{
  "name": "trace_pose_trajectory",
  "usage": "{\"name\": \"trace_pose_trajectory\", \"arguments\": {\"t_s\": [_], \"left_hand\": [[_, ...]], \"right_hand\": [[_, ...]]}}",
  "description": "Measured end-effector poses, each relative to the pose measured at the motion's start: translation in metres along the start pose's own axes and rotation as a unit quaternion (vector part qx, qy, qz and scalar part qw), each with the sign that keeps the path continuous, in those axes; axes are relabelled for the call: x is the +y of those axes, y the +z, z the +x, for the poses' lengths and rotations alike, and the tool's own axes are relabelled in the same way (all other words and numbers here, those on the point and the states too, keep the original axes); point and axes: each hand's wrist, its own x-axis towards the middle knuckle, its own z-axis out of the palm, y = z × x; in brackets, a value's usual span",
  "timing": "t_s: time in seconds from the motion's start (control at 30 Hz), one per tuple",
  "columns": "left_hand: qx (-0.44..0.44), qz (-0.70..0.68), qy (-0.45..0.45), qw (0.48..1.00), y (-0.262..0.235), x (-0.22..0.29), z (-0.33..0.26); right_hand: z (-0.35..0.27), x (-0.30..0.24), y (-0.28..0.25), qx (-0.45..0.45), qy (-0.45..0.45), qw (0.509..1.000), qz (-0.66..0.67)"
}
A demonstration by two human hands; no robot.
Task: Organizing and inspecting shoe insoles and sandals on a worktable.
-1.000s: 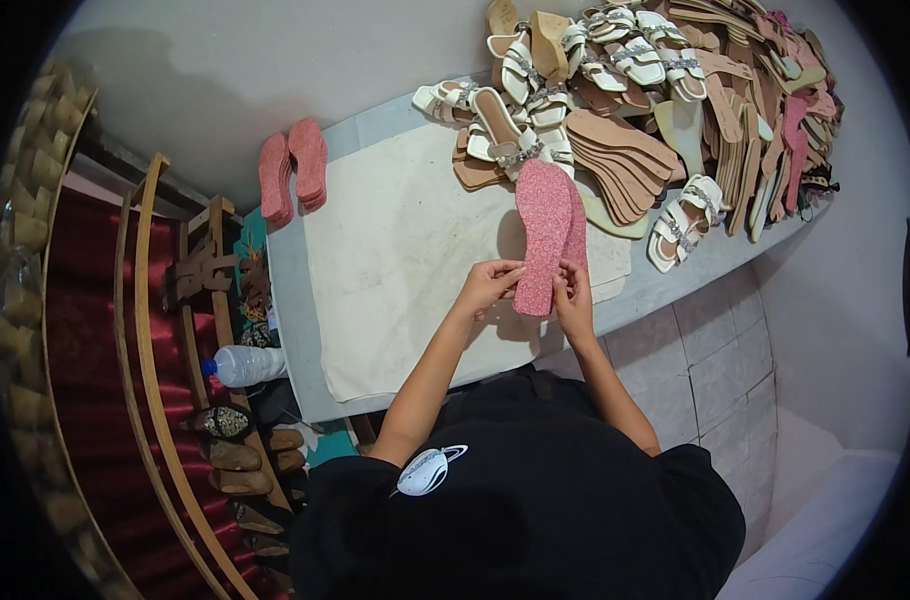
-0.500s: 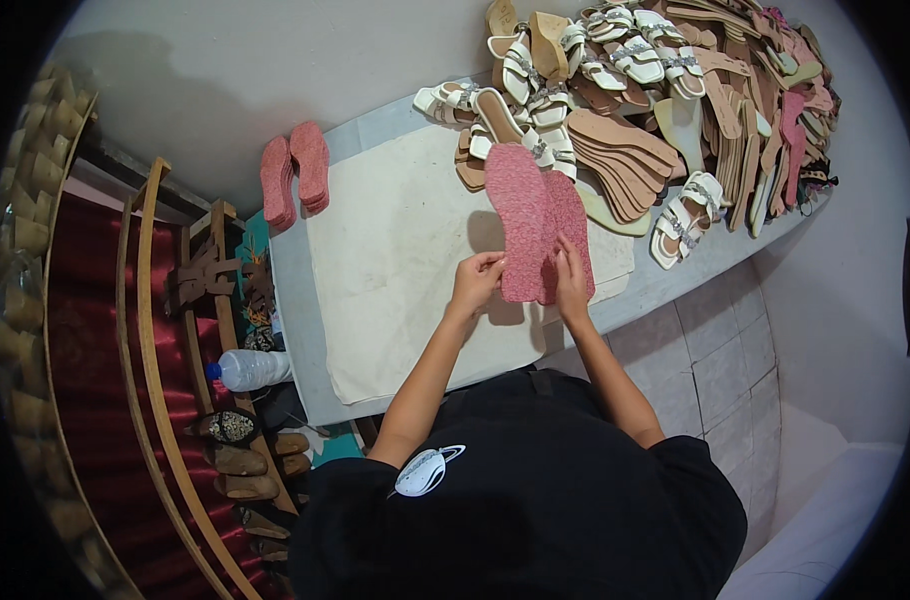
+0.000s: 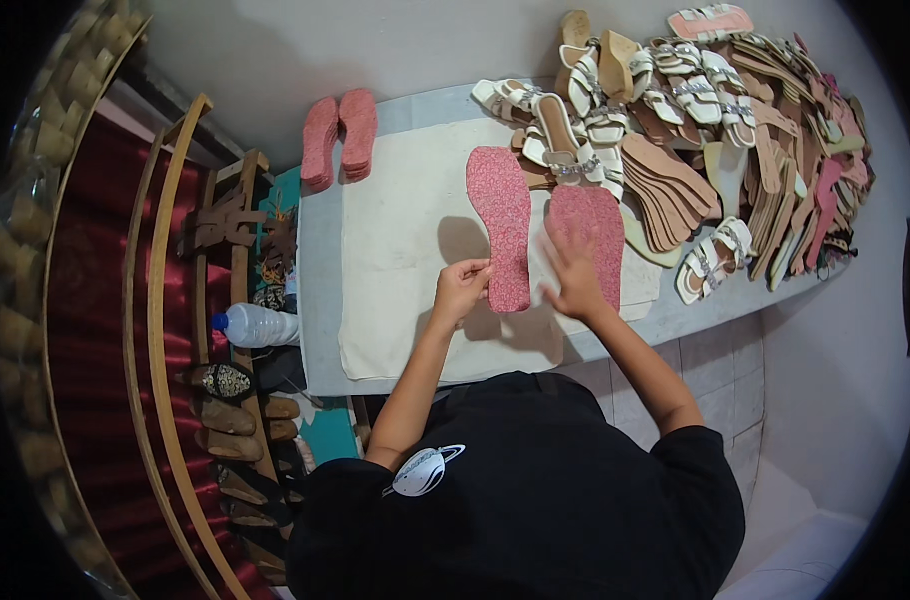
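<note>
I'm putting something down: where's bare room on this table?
On the cloth, between the pink stacks and the left hand; the grey table strip along the cloth's left edge. The right end is crowded with white sandals and tan insoles.

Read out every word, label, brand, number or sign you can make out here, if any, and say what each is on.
None can be read.
Black fabric shirt: its white planet-shaped print may hold lettering, too small to read.
Clear, blue-capped plastic bottle: no legible label.
Pink speckled sole in the left hand: no lettering visible.
</note>
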Motion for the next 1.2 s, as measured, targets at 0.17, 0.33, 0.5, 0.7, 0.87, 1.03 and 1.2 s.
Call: {"name": "trace_pose_trajectory", "arguments": {"t_s": [0.17, 0.33, 0.5, 0.7, 0.87, 1.03, 1.2], "left_hand": [[0.020, -0.012, -0.014, 1.000, -0.016, 0.008, -0.012], [-0.013, 0.013, -0.007, 1.000, -0.038, 0.009, -0.025], [-0.013, 0.065, 0.000, 0.998, -0.058, 0.006, -0.034], [0.048, 0.050, 0.043, 0.997, -0.109, -0.015, -0.014], [0.133, 0.030, 0.054, 0.989, -0.154, 0.018, 0.010], [0.153, 0.041, 0.074, 0.985, -0.195, 0.041, 0.052], [0.159, 0.113, 0.159, 0.968, -0.218, 0.057, 0.102]], "right_hand": [[0.017, -0.003, 0.012, -0.166, -0.357, 0.917, -0.067], [0.090, 0.019, 0.010, -0.208, -0.313, 0.923, -0.081], [0.158, 0.044, 0.041, -0.204, -0.262, 0.933, -0.135], [0.184, 0.021, 0.117, 0.029, 0.080, 0.994, 0.074], [0.168, -0.043, 0.164, 0.056, 0.081, 0.958, 0.270], [0.174, -0.084, 0.191, -0.023, 0.194, 0.883, 0.426], [0.219, -0.088, 0.214, 0.045, 0.201, 0.889, 0.408]]}}
